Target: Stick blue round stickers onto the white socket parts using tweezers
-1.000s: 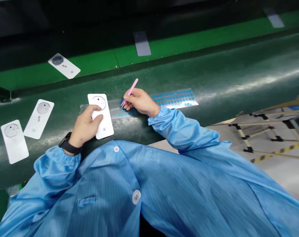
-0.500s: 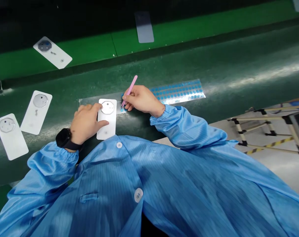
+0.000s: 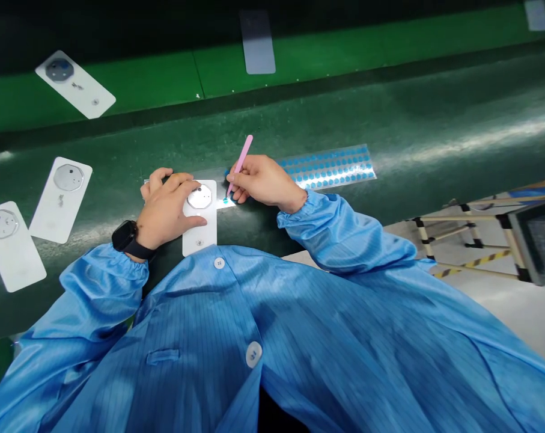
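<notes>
1. The left hand [image 3: 166, 207], a wristwatch [image 3: 127, 236] above it, clasps a white rectangular card [image 3: 200, 234] against the green conveyor belt [image 3: 389, 120], mid-frame.
2. The right hand [image 3: 265, 183] pinches pink tweezers [image 3: 241, 161], their tips on a blue dot [image 3: 226, 201] just beside the card.
3. A sheet of blue dots [image 3: 328, 168] lies right of the hands; other white cards [image 3: 60, 199] lie at left.

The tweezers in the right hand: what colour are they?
The tweezers are pink, clearest in the head view.
</notes>
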### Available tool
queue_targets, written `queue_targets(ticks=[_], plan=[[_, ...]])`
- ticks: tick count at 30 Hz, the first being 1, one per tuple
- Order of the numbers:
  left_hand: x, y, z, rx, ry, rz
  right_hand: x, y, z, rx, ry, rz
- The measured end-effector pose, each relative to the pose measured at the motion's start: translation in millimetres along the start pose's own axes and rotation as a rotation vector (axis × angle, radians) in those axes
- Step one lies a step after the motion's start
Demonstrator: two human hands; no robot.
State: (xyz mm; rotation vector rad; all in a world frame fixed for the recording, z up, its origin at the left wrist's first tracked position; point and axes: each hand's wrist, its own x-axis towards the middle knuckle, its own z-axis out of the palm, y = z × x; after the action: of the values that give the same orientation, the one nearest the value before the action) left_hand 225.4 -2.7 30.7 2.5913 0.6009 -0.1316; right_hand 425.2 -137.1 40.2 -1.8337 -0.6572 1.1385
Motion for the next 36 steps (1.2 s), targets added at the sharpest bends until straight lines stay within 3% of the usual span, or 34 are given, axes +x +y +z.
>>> queue_targets(ticks=[8, 12, 15, 20, 36], plan=[[-4, -4, 8.7, -0.021, 0.048, -0.001, 3, 3, -6, 0.146, -0.035, 0.041], [-5, 0, 8.7, 0.003, 0.054, -0.007, 6, -5, -4, 0.182, -0.015, -0.054], [-7, 4, 7.7, 0.026, 0.06, -0.018, 10, -14, 7, 0.147, 0.004, -0.113], [-8, 7, 8.1, 0.048, 0.065, -0.017, 13, -19, 22, 0.052, -0.004, -0.03], [-10, 5, 10.5, 0.059, 0.077, 0.005, 12, -10, 27, 0.026, 0.034, -0.052]])
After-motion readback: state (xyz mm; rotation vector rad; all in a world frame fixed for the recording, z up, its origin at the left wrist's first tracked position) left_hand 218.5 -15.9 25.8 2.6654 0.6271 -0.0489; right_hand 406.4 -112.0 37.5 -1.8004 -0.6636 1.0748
